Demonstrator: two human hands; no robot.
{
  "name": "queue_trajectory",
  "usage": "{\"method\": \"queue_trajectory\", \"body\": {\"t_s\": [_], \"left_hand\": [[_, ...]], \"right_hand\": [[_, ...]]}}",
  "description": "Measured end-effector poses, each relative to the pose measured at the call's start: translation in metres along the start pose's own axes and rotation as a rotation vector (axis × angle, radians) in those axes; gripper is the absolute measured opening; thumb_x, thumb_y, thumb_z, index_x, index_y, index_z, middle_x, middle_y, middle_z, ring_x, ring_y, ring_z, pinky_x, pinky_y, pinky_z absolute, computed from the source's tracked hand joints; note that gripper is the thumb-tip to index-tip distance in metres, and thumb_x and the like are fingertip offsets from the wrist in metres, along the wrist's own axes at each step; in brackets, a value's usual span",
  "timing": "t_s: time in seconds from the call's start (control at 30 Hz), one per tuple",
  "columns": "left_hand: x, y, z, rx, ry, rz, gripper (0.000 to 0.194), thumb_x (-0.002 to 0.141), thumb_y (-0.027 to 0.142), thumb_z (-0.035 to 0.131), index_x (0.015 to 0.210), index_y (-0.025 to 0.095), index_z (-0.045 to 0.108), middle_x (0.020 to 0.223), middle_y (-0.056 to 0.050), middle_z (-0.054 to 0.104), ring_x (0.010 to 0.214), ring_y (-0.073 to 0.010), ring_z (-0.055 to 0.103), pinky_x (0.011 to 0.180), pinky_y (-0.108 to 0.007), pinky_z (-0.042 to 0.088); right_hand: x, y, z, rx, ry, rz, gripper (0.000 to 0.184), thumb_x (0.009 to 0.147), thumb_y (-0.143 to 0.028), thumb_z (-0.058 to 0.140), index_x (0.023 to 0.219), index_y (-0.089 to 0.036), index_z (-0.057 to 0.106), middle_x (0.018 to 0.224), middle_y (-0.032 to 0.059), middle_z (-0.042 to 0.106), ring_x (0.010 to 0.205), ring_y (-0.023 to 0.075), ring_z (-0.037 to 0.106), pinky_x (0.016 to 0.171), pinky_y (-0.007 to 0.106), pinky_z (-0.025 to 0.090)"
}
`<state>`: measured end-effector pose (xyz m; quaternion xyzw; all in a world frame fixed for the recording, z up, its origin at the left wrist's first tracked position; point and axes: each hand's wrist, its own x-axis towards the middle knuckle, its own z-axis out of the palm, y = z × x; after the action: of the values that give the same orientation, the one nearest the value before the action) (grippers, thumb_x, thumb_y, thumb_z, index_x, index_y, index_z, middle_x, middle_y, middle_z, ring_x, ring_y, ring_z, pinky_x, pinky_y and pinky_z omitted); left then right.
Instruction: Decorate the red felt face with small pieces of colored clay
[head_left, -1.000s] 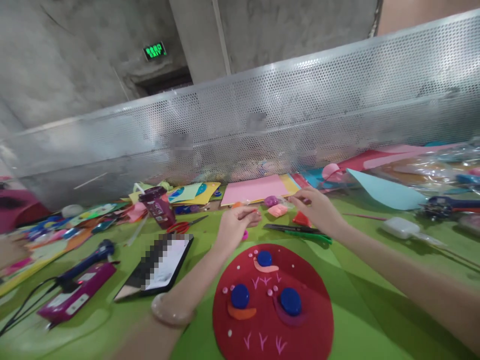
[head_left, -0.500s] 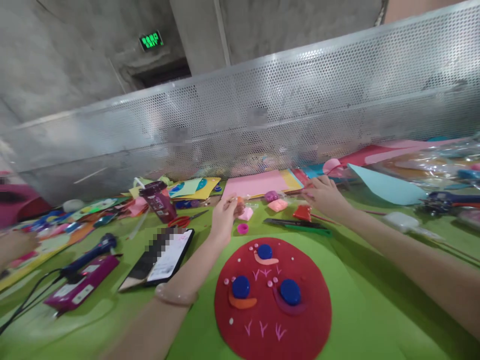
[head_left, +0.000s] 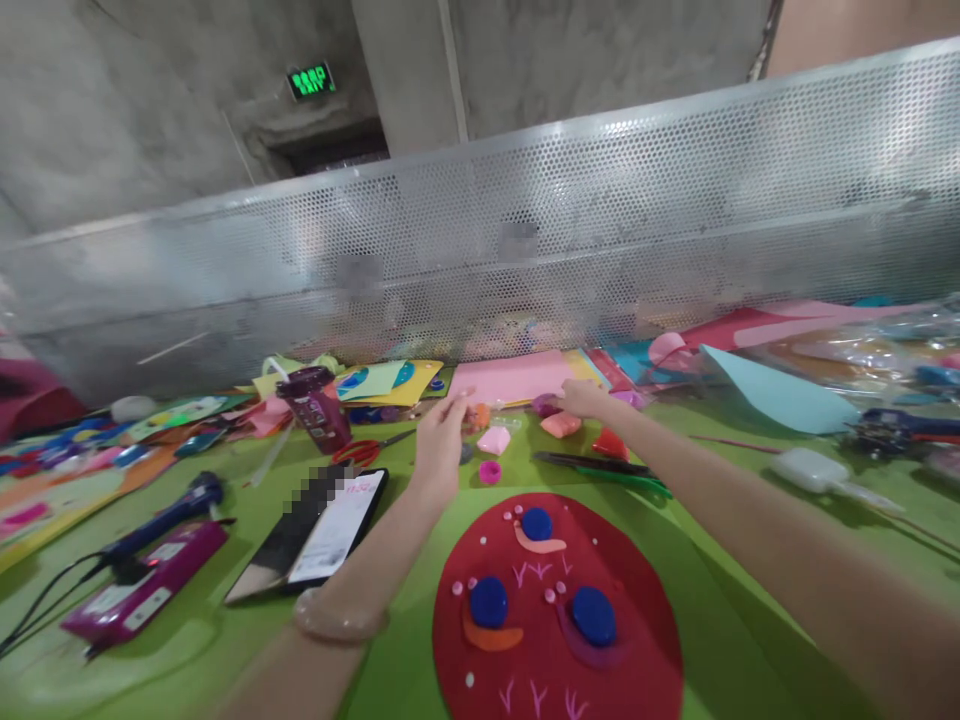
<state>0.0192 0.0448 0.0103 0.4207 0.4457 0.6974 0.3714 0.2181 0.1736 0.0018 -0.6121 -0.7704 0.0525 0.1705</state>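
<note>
My left hand (head_left: pixel 439 440) is stretched forward over the green table cover (head_left: pixel 720 560), fingertips pinched on a small orange piece (head_left: pixel 480 415). A pale pink clay lump (head_left: pixel 493 440) and a small magenta cap (head_left: pixel 489 471) lie just right of it. My right hand (head_left: pixel 589 400) reaches left and lies low, fingers extended toward a purple clay lump (head_left: pixel 541 404), just above a salmon lump (head_left: pixel 561 424) and a red piece (head_left: pixel 609 443). Nearer to me lies a red felt disc (head_left: pixel 630 650) with three blue caps and small clay shapes.
A phone (head_left: pixel 315 525), red scissors (head_left: pixel 360 450) and a dark cup (head_left: pixel 315 408) are on the left, beyond a blue glue gun (head_left: pixel 161 515) and purple box (head_left: pixel 142 585). A green-handled cutter (head_left: pixel 600 467) lies right of centre. Coloured sheets line the perforated metal panel (head_left: pixel 600 220).
My right hand has swung left from the far sheets to the clay lumps. My left hand has stayed forward with the orange piece. The view has shifted slightly.
</note>
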Motion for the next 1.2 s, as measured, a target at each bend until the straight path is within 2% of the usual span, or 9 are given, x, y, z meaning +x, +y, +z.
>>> {"method": "queue_trajectory", "body": {"t_s": [0.1, 0.17, 0.33, 0.43, 0.53, 0.67, 0.8, 1.0, 1.2], "left_hand": [[0.014, 0.006, -0.009, 0.080, 0.020, 0.103, 0.032, 0.073, 0.035, 0.057, 0.094, 0.012, 0.066, 0.065, 0.001, 0.053, 0.061, -0.0099, 0.051, 0.056, -0.020, 0.044], [0.019, 0.004, -0.013, 0.161, 0.023, 0.112, 0.030, 0.076, 0.033, 0.053, 0.094, 0.012, 0.065, 0.066, 0.000, 0.054, 0.062, -0.0112, 0.052, 0.056, -0.021, 0.044], [0.017, -0.009, -0.010, 0.209, -0.021, 0.012, 0.023, 0.076, 0.024, 0.049, 0.092, 0.013, 0.063, 0.067, -0.001, 0.056, 0.059, -0.0124, 0.053, 0.051, -0.021, 0.043], [0.012, -0.011, -0.006, 0.222, -0.113, -0.063, 0.024, 0.075, 0.016, 0.044, 0.090, 0.014, 0.062, 0.071, -0.003, 0.058, 0.057, -0.0111, 0.053, 0.049, -0.020, 0.043], [0.011, -0.010, -0.003, 0.239, -0.220, -0.141, 0.025, 0.071, 0.010, 0.041, 0.079, 0.014, 0.064, 0.065, -0.002, 0.056, 0.051, -0.0103, 0.050, 0.049, -0.021, 0.044], [0.011, -0.008, -0.002, 0.279, -0.352, -0.215, 0.024, 0.069, 0.012, 0.042, 0.063, 0.014, 0.065, 0.046, 0.002, 0.044, 0.043, -0.0104, 0.042, 0.047, -0.023, 0.042], [0.008, -0.007, -0.002, 0.324, -0.400, -0.206, 0.030, 0.078, 0.027, 0.044, 0.061, 0.014, 0.065, 0.041, 0.004, 0.037, 0.041, -0.0109, 0.038, 0.046, -0.023, 0.037], [-0.005, 0.002, 0.001, 0.394, -0.397, -0.160, 0.028, 0.079, 0.031, 0.052, 0.058, 0.014, 0.061, 0.053, 0.001, 0.052, 0.051, -0.0114, 0.045, 0.051, -0.022, 0.034], [-0.015, 0.004, 0.009, 0.352, -0.384, -0.167, 0.030, 0.080, 0.024, 0.050, 0.051, 0.016, 0.047, 0.050, 0.004, 0.043, 0.043, -0.0077, 0.036, 0.045, -0.020, 0.030]], "right_hand": [[0.002, -0.007, -0.001, -0.048, -0.040, 0.027, 0.031, 0.088, -0.032, 0.052, 0.115, -0.016, 0.052, 0.115, 0.0079, 0.055, 0.097, 0.0197, 0.057, 0.080, 0.041, 0.049], [0.002, -0.010, -0.005, -0.047, -0.038, 0.005, 0.031, 0.088, -0.032, 0.052, 0.115, -0.016, 0.052, 0.115, 0.0079, 0.055, 0.096, 0.0196, 0.057, 0.080, 0.041, 0.049], [-0.003, -0.009, -0.020, -0.015, -0.002, -0.070, 0.031, 0.088, -0.032, 0.052, 0.115, -0.016, 0.052, 0.112, 0.0075, 0.056, 0.092, 0.0184, 0.058, 0.077, 0.039, 0.050], [-0.009, -0.008, -0.023, -0.013, 0.059, -0.111, 0.030, 0.088, -0.032, 0.052, 0.114, -0.016, 0.052, 0.111, 0.0073, 0.057, 0.091, 0.0179, 0.058, 0.076, 0.038, 0.050], [-0.016, -0.011, -0.020, -0.030, 0.149, -0.181, 0.030, 0.088, -0.033, 0.052, 0.113, -0.016, 0.053, 0.109, 0.0070, 0.057, 0.090, 0.0173, 0.058, 0.076, 0.037, 0.050], [-0.029, -0.023, -0.016, -0.097, 0.299, -0.354, 0.026, 0.088, -0.022, 0.050, 0.114, -0.015, 0.052, 0.111, 0.0090, 0.055, 0.095, 0.0194, 0.056, 0.081, 0.039, 0.047], [-0.049, -0.032, -0.014, -0.209, 0.376, -0.595, 0.032, 0.081, -0.005, 0.047, 0.111, -0.011, 0.054, 0.104, 0.0150, 0.056, 0.100, 0.0268, 0.051, 0.086, 0.042, 0.041], [-0.079, -0.033, 0.000, -0.293, 0.421, -0.906, 0.020, 0.085, -0.011, 0.042, 0.098, -0.012, 0.056, 0.097, 0.0132, 0.058, 0.093, 0.0253, 0.051, 0.081, 0.038, 0.044], [-0.084, -0.030, 0.008, -0.305, 0.480, -1.055, 0.023, 0.087, -0.010, 0.036, 0.097, -0.014, 0.056, 0.098, 0.0129, 0.058, 0.091, 0.0234, 0.053, 0.078, 0.038, 0.047]]}}
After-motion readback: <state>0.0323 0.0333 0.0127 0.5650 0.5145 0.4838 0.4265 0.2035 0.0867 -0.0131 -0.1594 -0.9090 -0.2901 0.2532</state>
